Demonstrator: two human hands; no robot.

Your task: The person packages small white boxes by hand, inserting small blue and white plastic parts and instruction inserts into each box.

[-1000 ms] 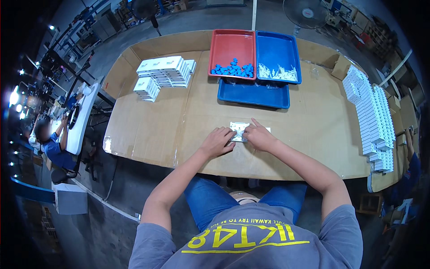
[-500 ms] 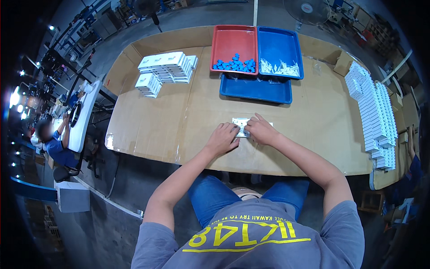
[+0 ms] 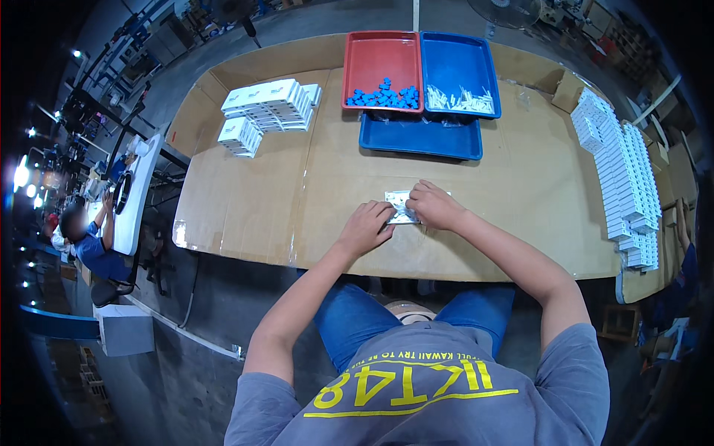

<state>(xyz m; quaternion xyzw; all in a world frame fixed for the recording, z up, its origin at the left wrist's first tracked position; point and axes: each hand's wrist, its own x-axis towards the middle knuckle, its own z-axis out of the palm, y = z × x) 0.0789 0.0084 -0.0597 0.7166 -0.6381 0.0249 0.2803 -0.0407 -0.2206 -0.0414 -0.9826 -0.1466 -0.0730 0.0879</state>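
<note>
A small flat white-and-silver rectangular piece (image 3: 401, 211) lies on the cardboard-covered table in front of me; its details are too small to make out. At its left side is my left hand (image 3: 366, 227), fingers curled together with the tips on the piece. My right hand (image 3: 437, 206) comes over its right part, fingers bent and pinched at its surface. Whatever lies under the right fingertips is hidden by the hand.
Beyond the hands stand a red tray (image 3: 383, 56) with small blue parts, a blue tray (image 3: 457, 59) with white sticks, and another blue tray (image 3: 421, 141). White boxes are stacked at left (image 3: 271, 104) and right (image 3: 613, 175). A person (image 3: 97, 238) sits at a table far left.
The whole view has shifted slightly, so the trays and table sit higher in the picture. Both hands stay at the white piece, with only slight finger movement.
</note>
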